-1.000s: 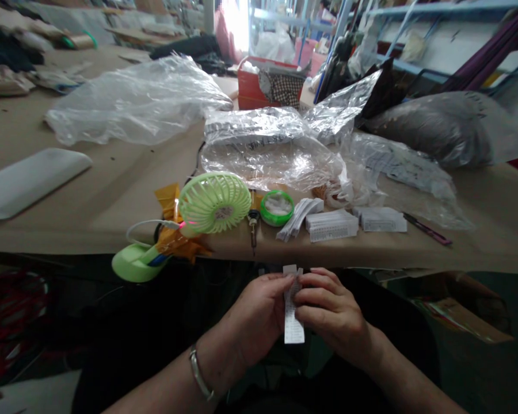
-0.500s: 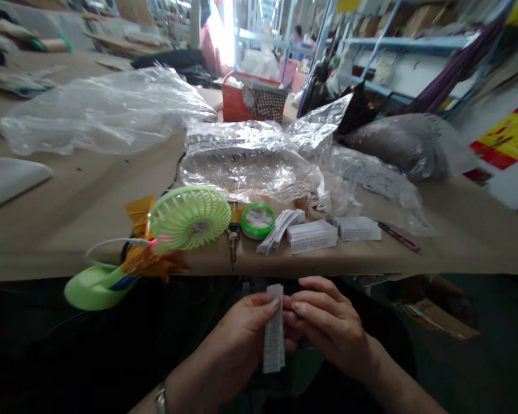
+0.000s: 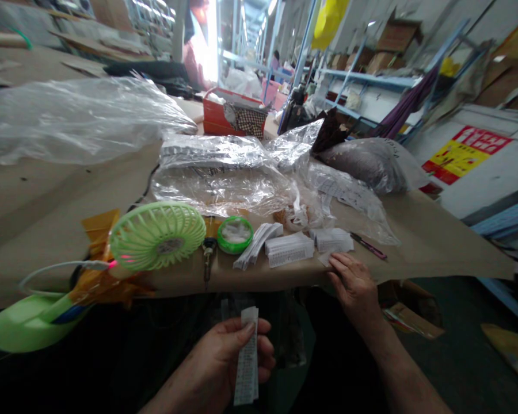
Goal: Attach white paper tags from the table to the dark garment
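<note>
My left hand [image 3: 237,345] is closed on a few long printed paper strips [image 3: 247,368], held upright below the table edge with the thumb across them. At the front of the table, the fingertips of my right hand [image 3: 353,282] rest on a white slip [image 3: 326,258] beside the right stack of printed labels [image 3: 334,240]. Left of it lie a larger label stack [image 3: 289,249] and a fanned bundle of folded strips [image 3: 258,245]. A green round tub [image 3: 235,235] with white contents stands further left.
A green fan [image 3: 157,236] is taped at the table's left front, beside a screwdriver-like tool [image 3: 208,259]. Clear plastic bags [image 3: 220,178] lie behind the labels. A pink-handled cutter [image 3: 369,246] is at the right. Further back stands a red box [image 3: 216,115].
My right hand has left the strips at my left hand and moved up and right to the label stack on the table. The view has turned to the right.
</note>
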Available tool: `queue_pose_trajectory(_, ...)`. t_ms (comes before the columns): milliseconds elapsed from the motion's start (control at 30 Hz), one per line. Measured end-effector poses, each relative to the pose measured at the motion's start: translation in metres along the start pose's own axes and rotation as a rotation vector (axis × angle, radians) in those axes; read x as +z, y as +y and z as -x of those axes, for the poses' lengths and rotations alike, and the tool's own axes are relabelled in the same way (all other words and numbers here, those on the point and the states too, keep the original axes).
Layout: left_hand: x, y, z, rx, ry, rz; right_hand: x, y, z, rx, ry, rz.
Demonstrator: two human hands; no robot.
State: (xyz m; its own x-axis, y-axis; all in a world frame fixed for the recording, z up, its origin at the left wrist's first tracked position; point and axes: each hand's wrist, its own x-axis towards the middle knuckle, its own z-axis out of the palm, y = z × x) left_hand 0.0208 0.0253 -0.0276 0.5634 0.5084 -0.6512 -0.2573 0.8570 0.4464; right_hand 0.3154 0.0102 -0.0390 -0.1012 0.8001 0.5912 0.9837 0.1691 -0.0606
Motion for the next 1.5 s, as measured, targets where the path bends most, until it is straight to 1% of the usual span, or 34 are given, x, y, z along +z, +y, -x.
queue_pose_trajectory(100, 0.0, 0.001, 0.001, -0.003, 0.007, 0.02, -0.006, 0.001, 0.001, 0.038, 0.098, -0.188)
queue_pose_trajectory(133, 0.001, 0.002, 0.002, 0.0, 0.004, 0.028, -0.009, -0.004, 0.0, 0.067, 0.128, -0.254)
queue_pose_trajectory(200, 0.004, 0.004, 0.006, 0.013, -0.019, 0.038, -0.015, -0.027, -0.002, 0.099, 0.175, -0.389)
queue_pose_trajectory(267, 0.008, 0.006, 0.01, 0.015, -0.049, 0.044, -0.02, -0.062, -0.004, 0.012, 0.176, -0.544)
queue_pose_trajectory(300, 0.009, 0.007, 0.012, 0.008, -0.069, 0.05, -0.021, -0.082, -0.005, -0.062, 0.149, -0.624)
queue_pose_trajectory(333, 0.01, 0.008, 0.013, 0.009, -0.086, 0.079, -0.021, -0.101, -0.005, -0.148, 0.088, -0.677)
queue_pose_trajectory(367, 0.011, 0.009, 0.014, 0.028, -0.093, 0.117, -0.02, -0.118, -0.005, -0.248, 0.034, -0.692)
queue_pose_trajectory(400, 0.011, 0.01, 0.015, 0.04, -0.096, 0.147, -0.018, -0.132, -0.005, -0.316, 0.013, -0.69)
queue_pose_trajectory(467, 0.009, 0.011, 0.017, 0.06, -0.086, 0.205, -0.01, -0.151, -0.003, -0.41, -0.027, -0.672)
queue_pose_trajectory(533, 0.006, 0.011, 0.018, 0.069, -0.064, 0.243, -0.003, -0.158, -0.002, -0.444, -0.056, -0.659)
queue_pose_trajectory(600, 0.002, 0.011, 0.018, 0.071, -0.058, 0.262, 0.001, -0.157, -0.003, -0.457, -0.079, -0.659)
queue_pose_trajectory(800, -0.001, 0.007, 0.018, 0.067, -0.134, 0.296, -0.001, -0.153, -0.007, -0.477, -0.115, -0.658)
queue_pose_trajectory(933, -0.002, 0.004, 0.019, 0.084, -0.196, 0.235, 0.0, -0.154, -0.006, -0.475, -0.133, -0.676)
queue_pose_trajectory(1000, -0.002, 0.003, 0.02, 0.096, -0.184, 0.224, 0.0, -0.155, -0.005, -0.477, -0.146, -0.687)
queue_pose_trajectory(1100, -0.002, 0.003, 0.021, 0.101, -0.129, 0.244, -0.001, -0.156, -0.004, -0.469, -0.151, -0.72)
queue_pose_trajectory(1167, -0.002, 0.005, 0.022, 0.107, -0.12, 0.232, -0.003, -0.154, -0.002, -0.421, -0.145, -0.779)
queue_pose_trajectory(1200, -0.003, 0.007, 0.023, 0.107, -0.128, 0.209, -0.003, -0.152, -0.002, -0.367, -0.137, -0.825)
queue_pose_trajectory(1267, -0.004, 0.008, 0.024, 0.096, -0.157, 0.15, -0.003, -0.147, -0.001, -0.172, -0.117, -0.934)
queue_pose_trajectory(1300, -0.005, 0.009, 0.025, 0.084, -0.176, 0.122, -0.002, -0.145, -0.002, -0.047, -0.134, -0.991)
queue_pose_trajectory(1333, -0.005, 0.008, 0.026, 0.069, -0.202, 0.099, 0.0, -0.142, -0.003, 0.076, -0.182, -1.058)
queue_pose_trajectory(1400, -0.006, 0.006, 0.028, 0.041, -0.252, 0.062, 0.005, -0.139, -0.009, 0.262, -0.369, -1.237)
queue_pose_trajectory(1433, -0.005, 0.005, 0.029, 0.03, -0.274, 0.042, 0.009, -0.138, -0.012, 0.308, -0.494, -1.348)
queue_pose_trajectory(1500, -0.005, 0.002, 0.03, -0.002, -0.307, -0.006, 0.015, -0.137, -0.019, 0.338, -0.727, -1.574)
